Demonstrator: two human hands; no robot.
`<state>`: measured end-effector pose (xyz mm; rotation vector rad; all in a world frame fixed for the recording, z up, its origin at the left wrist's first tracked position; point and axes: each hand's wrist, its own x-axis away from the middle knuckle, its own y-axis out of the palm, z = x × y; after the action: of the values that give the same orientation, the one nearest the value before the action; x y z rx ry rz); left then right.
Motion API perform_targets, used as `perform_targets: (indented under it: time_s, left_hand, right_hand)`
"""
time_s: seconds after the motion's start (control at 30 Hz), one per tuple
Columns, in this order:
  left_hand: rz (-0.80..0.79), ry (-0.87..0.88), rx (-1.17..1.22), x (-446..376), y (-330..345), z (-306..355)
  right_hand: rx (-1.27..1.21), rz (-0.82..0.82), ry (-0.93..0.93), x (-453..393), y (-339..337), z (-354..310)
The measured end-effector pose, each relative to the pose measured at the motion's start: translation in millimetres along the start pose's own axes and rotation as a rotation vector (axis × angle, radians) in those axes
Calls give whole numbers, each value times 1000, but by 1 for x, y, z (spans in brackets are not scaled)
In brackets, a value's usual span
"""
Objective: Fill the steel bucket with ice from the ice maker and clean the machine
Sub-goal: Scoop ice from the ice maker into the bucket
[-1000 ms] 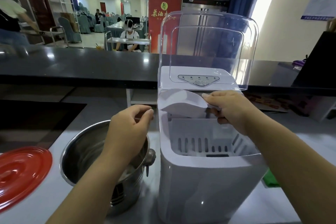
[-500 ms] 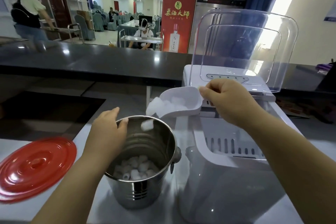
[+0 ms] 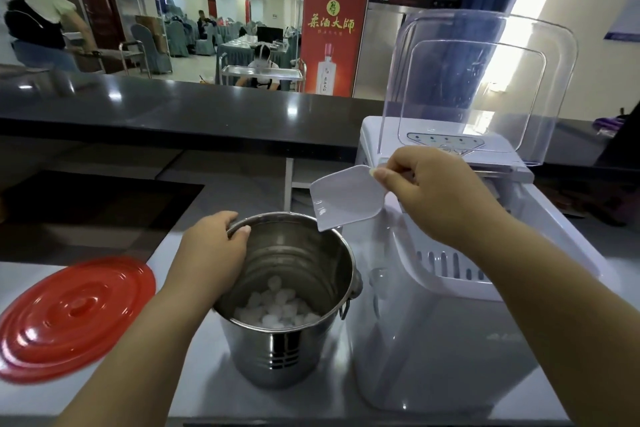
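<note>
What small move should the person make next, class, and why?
Probably swing the right hand back so the white scoop dips into the ice maker basket again: the scoop looks emptied, tipped over the steel bucket, whose ice only covers the bottom, while the left hand grips the rim.

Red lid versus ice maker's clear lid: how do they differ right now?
The red lid is opaque, round and ribbed; the clear lid is see-through and boxy with rounded corners. The red lid lies flat on the counter, left of the steel bucket and apart from it; the clear lid stands raised at the back of the ice maker. Both are off their openings, and neither hand touches them.
</note>
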<state>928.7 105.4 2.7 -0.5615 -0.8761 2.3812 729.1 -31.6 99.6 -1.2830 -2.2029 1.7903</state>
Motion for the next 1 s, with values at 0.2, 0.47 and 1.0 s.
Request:
perform_targets:
  time_s: [0.2, 0.47, 1.0]
  left_hand:
    - [60, 103, 24, 7, -6, 10]
    - [87, 237, 95, 8, -10, 42]
    - [-114, 411, 232, 28, 53, 139]
  right_hand:
    - [-143, 41, 120, 5, -4, 3]
    - [-356, 130, 342, 15, -27, 21]
    - [-196, 197, 358, 40, -68, 95]
